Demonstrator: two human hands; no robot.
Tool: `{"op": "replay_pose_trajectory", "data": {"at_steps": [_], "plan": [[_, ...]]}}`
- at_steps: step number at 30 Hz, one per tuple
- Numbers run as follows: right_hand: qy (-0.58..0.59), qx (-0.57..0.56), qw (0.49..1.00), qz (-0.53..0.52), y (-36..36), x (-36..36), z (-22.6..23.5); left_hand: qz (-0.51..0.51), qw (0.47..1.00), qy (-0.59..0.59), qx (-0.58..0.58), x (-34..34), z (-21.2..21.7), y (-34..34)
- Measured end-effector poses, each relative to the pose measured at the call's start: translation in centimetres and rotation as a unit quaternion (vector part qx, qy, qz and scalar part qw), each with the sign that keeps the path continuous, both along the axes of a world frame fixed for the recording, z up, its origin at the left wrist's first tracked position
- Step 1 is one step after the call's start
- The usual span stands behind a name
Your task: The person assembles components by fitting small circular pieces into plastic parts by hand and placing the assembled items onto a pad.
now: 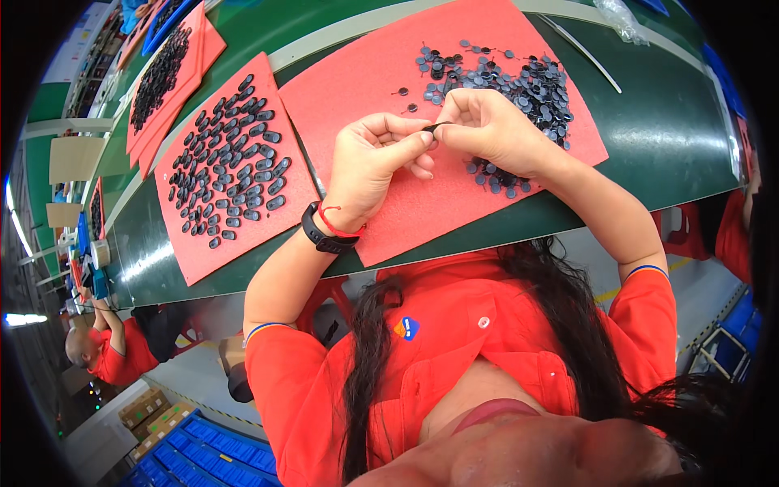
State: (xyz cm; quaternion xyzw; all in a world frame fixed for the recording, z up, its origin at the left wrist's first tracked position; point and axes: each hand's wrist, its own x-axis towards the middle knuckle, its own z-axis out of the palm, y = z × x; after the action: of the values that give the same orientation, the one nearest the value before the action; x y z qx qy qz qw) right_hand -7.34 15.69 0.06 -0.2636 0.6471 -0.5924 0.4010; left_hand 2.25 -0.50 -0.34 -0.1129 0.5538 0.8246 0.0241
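Observation:
Over a large red foam mat (349, 97), my left hand (381, 158) and my right hand (487, 130) meet fingertip to fingertip. Pinched between them is a small black oval part (434, 127); the fingers cover much of it. Just beyond and right of my right hand lies a heap of small round grey-black discs (527, 93), some with short thin leads. Two such discs (412, 108) lie apart from the heap, near my fingertips. Left of my left hand, a second red foam mat (182, 247) bears many black oval parts (235, 162) spread in rough rows.
The mats lie on a green table (665, 114). Farther left, stacked red mats (207, 53) carry a dark pile of parts (162, 77). A thin metal strip (580, 53) and a clear plastic bag (621, 20) lie at the back right. Another person (122, 349) works at far left.

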Motion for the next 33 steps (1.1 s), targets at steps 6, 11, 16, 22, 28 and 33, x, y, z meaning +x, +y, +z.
{"op": "replay_pose_trajectory", "data": {"at_steps": [6, 11, 16, 22, 28, 33], "plan": [[0.032, -0.013, 0.999, -0.012, 0.0, 0.4, -0.1, 0.008, 1.000, 0.003, -0.019, 0.4, -0.1, 0.4], [0.063, -0.021, 0.998, -0.017, 0.0, 0.6, -0.3, -0.005, 1.000, -0.002, -0.018, 0.4, 0.0, 0.4], [-0.033, -0.024, 0.999, -0.020, 0.0, -0.2, 0.7, 0.015, 1.000, 0.000, -0.010, -0.2, 1.0, 0.2], [-0.038, -0.029, 0.999, -0.017, 0.0, 0.0, 0.7, -0.003, 1.000, -0.002, -0.009, -0.1, 0.7, -0.1], [-0.026, -0.035, 0.999, -0.014, 0.1, 0.1, 0.5, -0.006, 1.000, 0.007, 0.000, -0.1, 0.5, -0.2], [0.041, -0.036, 0.998, -0.029, 0.0, 0.3, 0.6, 0.009, 1.000, -0.001, 0.016, -0.3, 0.3, -0.7]]}}
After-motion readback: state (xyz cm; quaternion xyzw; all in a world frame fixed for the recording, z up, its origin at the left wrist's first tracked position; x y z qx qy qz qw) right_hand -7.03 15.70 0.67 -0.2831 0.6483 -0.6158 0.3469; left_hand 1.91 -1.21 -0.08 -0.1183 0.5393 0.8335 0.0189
